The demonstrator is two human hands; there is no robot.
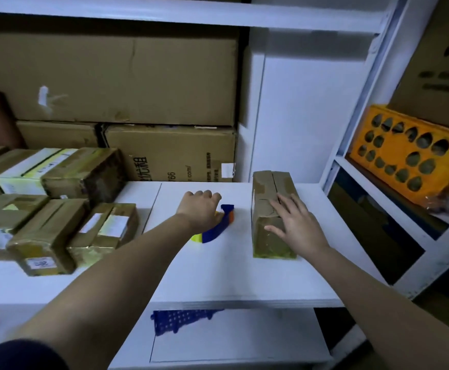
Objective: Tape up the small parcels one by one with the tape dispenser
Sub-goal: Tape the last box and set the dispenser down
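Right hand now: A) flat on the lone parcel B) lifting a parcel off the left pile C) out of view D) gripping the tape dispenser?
A: the right hand lies with straight fingers on the parcel, while the left hand covers the tape dispenser.

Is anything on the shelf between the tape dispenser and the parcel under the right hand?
Nothing visible. Only bare white shelf separates the tape dispenser, gripped by the left hand, from the parcel the right hand rests on.

White worktop (244, 276): tape-wrapped brown cardboard parcel (267, 209) right, blue-and-yellow tape dispenser (218, 228) just left of it, cluster of taped small parcels (58, 209) far left, big cardboard cartons (111, 76) stacked behind.
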